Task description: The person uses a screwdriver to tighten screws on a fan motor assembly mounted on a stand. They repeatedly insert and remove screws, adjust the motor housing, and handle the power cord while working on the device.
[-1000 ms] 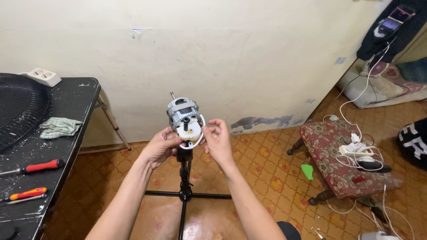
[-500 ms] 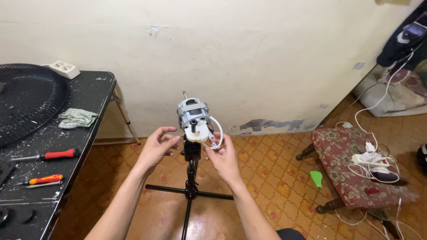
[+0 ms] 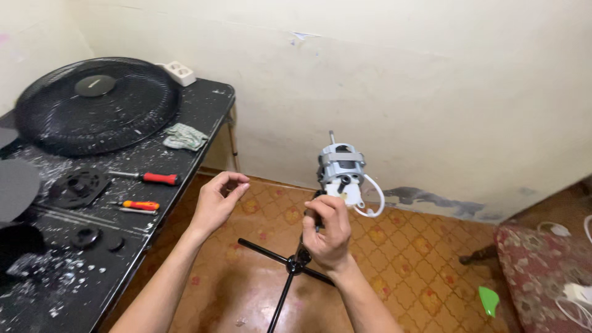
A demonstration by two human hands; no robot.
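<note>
head view: right hand (image 3: 328, 231) grips the black stand pole (image 3: 306, 246) under the grey metal motor (image 3: 340, 169); left hand (image 3: 219, 200) hangs loose, holding nothing. the top-heavy motor could tip.

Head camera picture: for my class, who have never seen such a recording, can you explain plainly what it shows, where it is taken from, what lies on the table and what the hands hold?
The picture comes from a camera worn on a person's head, looking down at their own two bare arms. There is no machine at work, only hands. The right hand grips the black stand just under a small grey motor mounted on top, with a white wire looping from it. The left hand is held open beside it, touching nothing. At the left stands a black table. On it lie a round black fan grille, a red-handled screwdriver, a smaller orange one, a crumpled cloth and a white power strip. The floor is patterned orange tile.
</note>
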